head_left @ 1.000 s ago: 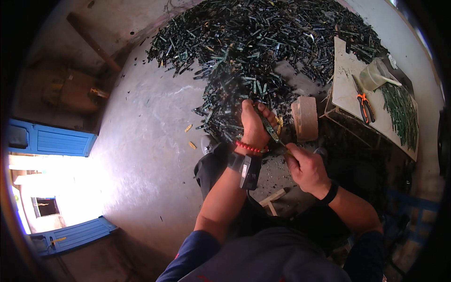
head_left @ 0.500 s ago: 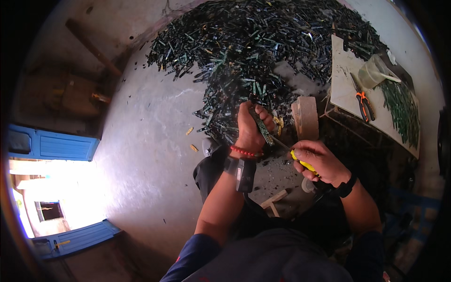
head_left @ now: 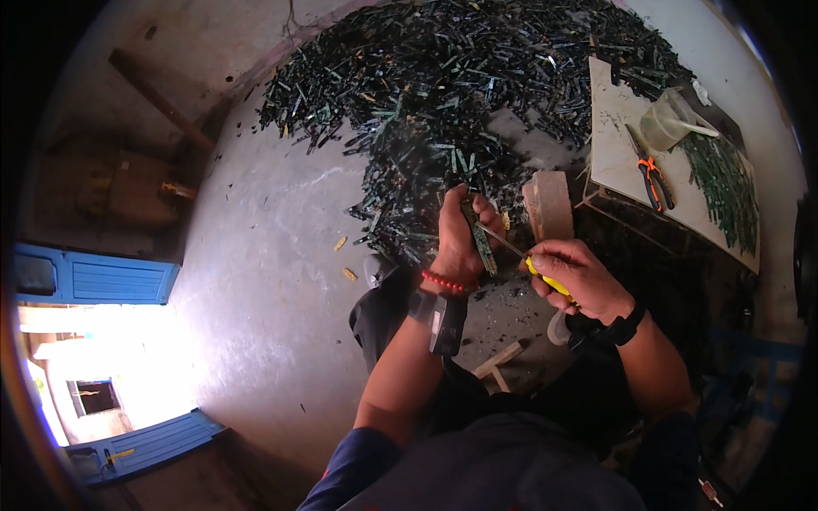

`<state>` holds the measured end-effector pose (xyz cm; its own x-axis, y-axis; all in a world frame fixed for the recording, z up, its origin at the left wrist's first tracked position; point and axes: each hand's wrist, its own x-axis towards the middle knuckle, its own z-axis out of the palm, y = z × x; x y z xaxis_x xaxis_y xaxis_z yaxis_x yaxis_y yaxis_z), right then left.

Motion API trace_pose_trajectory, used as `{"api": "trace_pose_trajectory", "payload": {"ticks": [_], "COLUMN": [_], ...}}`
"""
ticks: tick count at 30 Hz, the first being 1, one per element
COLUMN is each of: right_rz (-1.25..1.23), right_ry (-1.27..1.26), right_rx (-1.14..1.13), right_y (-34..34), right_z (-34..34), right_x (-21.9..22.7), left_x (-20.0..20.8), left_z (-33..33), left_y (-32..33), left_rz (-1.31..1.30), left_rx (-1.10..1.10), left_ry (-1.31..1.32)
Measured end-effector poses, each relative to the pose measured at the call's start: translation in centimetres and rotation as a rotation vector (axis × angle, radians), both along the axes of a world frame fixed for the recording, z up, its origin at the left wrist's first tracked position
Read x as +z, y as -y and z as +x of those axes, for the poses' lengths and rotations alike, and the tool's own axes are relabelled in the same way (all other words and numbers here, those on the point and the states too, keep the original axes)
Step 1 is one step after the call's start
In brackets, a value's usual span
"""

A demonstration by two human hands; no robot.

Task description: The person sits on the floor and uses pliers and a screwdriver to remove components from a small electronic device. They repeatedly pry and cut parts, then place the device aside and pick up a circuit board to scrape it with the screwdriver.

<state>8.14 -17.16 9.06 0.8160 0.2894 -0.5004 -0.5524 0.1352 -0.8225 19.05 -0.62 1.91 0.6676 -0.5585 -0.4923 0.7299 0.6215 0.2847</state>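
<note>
Dark green strips lie heaped in a large pile (head_left: 443,94) across the grey concrete floor (head_left: 273,255). The left hand (head_left: 460,234) is closed around one green strip (head_left: 479,237), held upright just in front of the pile. The right hand (head_left: 579,277) grips a yellow-handled screwdriver (head_left: 545,279), its thin metal shaft angled up and left so the tip meets the strip. A wooden block (head_left: 550,204) stands just beyond the hands. Orange-handled pliers (head_left: 652,179) rest on a pale board (head_left: 618,111) to the right.
</note>
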Motion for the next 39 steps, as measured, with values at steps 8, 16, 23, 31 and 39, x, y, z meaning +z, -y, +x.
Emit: {"api": "trace_pose_trajectory", "payload": {"ticks": [8,16,23,31,39], "right_rz": [-0.095,-0.046,0.102,-0.001,-1.072], "right_ry": [-0.006,0.000,-0.043,0.053,1.054], "right_rx": [0.060,0.031,-0.085,-0.118,-0.143], "right_y": [0.7,0.2,-1.3,-2.3,-4.0], "right_z": [0.0,0.0,0.0,-0.4,-1.3], "right_x": [0.8,-0.1,-1.6,-1.9,-4.1], "left_x": [-0.3,0.1,0.4,1.1,1.2], "left_z": [0.4,-0.1,-0.2,-0.3,-0.5], "left_y": [-0.5,-0.2,0.4,0.3,0.4], "left_rz": [-0.049,0.014,0.094,0.137,0.213], "left_rx": [0.006,-0.054,0.011,0.045,0.079], "left_ry": [-0.049,0.042,0.038,0.030,0.079]}}
